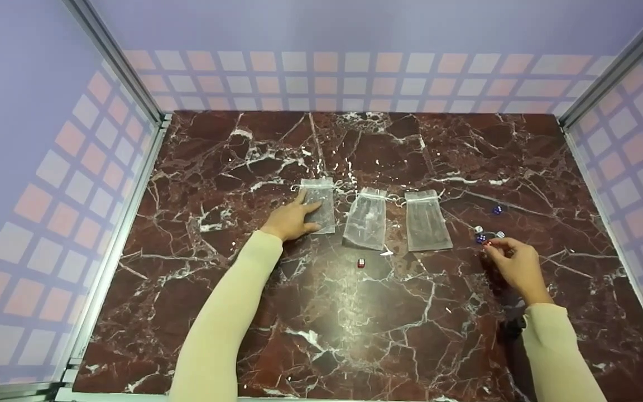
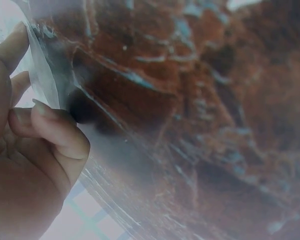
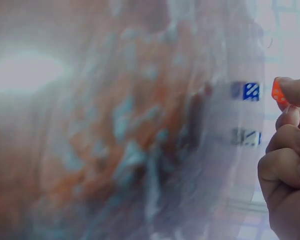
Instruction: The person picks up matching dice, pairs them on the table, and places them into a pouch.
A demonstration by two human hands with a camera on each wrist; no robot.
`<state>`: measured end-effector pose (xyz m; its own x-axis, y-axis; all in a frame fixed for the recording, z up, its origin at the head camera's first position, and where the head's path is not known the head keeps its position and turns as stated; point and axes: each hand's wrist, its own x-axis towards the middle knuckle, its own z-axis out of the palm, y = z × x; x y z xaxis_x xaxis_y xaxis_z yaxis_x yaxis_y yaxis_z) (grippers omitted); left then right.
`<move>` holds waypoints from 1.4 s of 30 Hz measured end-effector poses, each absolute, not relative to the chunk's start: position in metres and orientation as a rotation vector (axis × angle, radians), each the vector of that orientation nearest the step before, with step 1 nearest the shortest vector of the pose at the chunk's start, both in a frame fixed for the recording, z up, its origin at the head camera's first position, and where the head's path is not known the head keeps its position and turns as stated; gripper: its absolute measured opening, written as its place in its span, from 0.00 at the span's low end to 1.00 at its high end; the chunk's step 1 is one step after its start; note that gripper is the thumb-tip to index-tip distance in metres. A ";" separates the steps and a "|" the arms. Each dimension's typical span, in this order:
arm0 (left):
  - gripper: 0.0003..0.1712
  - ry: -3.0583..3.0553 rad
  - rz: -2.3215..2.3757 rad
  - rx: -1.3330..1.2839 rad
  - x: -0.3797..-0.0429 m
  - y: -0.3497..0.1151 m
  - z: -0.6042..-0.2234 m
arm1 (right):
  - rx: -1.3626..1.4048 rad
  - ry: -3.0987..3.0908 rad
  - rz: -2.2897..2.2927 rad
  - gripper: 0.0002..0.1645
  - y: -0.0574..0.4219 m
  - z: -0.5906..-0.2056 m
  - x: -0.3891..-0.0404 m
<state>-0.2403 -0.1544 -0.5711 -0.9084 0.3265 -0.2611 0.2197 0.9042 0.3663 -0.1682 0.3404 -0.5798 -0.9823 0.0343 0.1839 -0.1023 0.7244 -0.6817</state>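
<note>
My left hand [image 1: 289, 220] rests on the leftmost sheer drawstring bag [image 1: 326, 215], one finger reaching toward its tied top. In the left wrist view, fingertips [image 2: 21, 31] touch the bag's pale edge. At the right, my right hand [image 1: 519, 267] pinches a red die [image 3: 277, 92] between thumb and finger. Right by it are a blue die [image 1: 480, 239] and two white dice, one on the left [image 1: 478, 229] and one on the right [image 1: 500, 235]. Another blue die [image 1: 497, 210] lies farther back. A second red die [image 1: 361, 263] lies in front of the middle bag [image 1: 366, 220].
A third sheer bag [image 1: 428, 223] lies flat right of the middle one. All sit on a dark red marbled tabletop [image 1: 355, 335]. Purple checked panels [image 1: 355, 33] enclose the back and sides, with metal posts [image 1: 120, 61] at the corners.
</note>
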 end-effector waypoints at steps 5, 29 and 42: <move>0.40 2.755 0.474 0.415 -0.240 -0.155 -0.570 | 0.091 -2.652 1.149 0.07 0.326 -0.573 -0.171; 0.39 2.765 0.462 0.406 -0.241 -0.153 -0.574 | 0.454 -2.586 1.257 0.06 0.247 -0.553 -0.181; 0.39 2.772 0.491 0.418 -0.240 -0.156 -0.573 | 0.634 -2.755 1.268 0.08 0.206 -0.562 -0.179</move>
<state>-0.2403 -0.1558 -0.5728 -0.9146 0.3300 -0.2338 0.2296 0.8995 0.3717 -0.1787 0.2059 -0.5617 -0.9154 -0.3461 0.2057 -0.3813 0.5817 -0.7185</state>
